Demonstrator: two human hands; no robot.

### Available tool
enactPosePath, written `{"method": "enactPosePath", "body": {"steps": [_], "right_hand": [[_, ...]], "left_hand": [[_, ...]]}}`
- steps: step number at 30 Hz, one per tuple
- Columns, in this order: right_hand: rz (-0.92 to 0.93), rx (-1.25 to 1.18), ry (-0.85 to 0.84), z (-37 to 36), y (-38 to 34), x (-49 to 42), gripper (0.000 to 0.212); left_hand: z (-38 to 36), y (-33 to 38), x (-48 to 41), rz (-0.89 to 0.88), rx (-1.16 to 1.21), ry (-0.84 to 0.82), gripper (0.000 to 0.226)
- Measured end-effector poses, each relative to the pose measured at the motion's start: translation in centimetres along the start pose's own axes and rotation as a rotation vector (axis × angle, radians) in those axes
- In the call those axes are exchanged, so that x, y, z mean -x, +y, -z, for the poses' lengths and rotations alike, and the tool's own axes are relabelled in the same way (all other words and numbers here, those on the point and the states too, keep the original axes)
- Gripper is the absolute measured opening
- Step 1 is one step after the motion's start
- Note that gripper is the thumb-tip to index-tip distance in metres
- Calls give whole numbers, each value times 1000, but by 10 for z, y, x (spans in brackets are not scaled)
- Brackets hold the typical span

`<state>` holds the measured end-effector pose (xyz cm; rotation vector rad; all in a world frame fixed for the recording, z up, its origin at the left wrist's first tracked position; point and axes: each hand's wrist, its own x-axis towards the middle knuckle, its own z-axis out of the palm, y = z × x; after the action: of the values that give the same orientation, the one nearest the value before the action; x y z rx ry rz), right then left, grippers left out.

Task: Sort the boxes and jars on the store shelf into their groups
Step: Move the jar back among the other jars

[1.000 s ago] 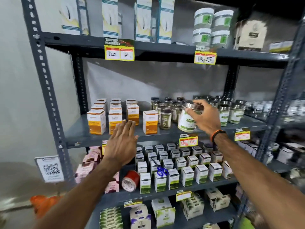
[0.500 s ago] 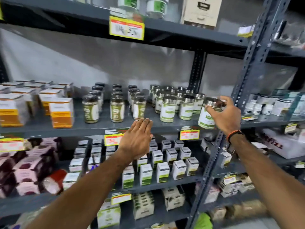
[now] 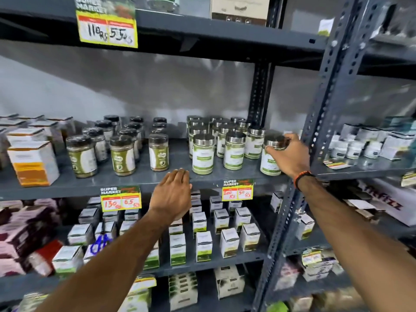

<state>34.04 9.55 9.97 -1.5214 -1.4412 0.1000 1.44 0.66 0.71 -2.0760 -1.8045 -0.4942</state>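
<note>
While gripping jar (image 3: 270, 161), right hand (image 3: 289, 157) outstretched

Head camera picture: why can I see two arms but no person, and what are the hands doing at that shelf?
The camera sits on the person's head and looks forward and down, so you see only their own arms reaching out, as if you were them. This is a shop shelf with price tags on its edge. On it stand orange boxes at the left, dark-lidded jars in the middle, and silver-lidded jars with green and white labels. The right hand, the one with an orange wristband, grips the lid of one more silver-lidded jar, the held jar, at the right end of that group. The left hand is flat, open and holds nothing, at the shelf's front edge.
</note>
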Motion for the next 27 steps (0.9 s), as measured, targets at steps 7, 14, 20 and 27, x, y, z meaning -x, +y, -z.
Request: {"method": "enactPosePath", "body": {"steps": [7,14,20,27], "right_hand": [[-12,-32,-44,-20,12,-5,89],[-101,6,-234,-29,48,10,78],[-36,63,-264,-35,39,3,64],[-26,51,-268,-40,46,5,70]], "left_hand": [[-6,-4,3,-28,-30,20,54],[-12,-6,5,-62,-30,83,54],[-13,-5,6,-54,-43,92,57],[-11,-3,7,-46,-40,99,57]]}}
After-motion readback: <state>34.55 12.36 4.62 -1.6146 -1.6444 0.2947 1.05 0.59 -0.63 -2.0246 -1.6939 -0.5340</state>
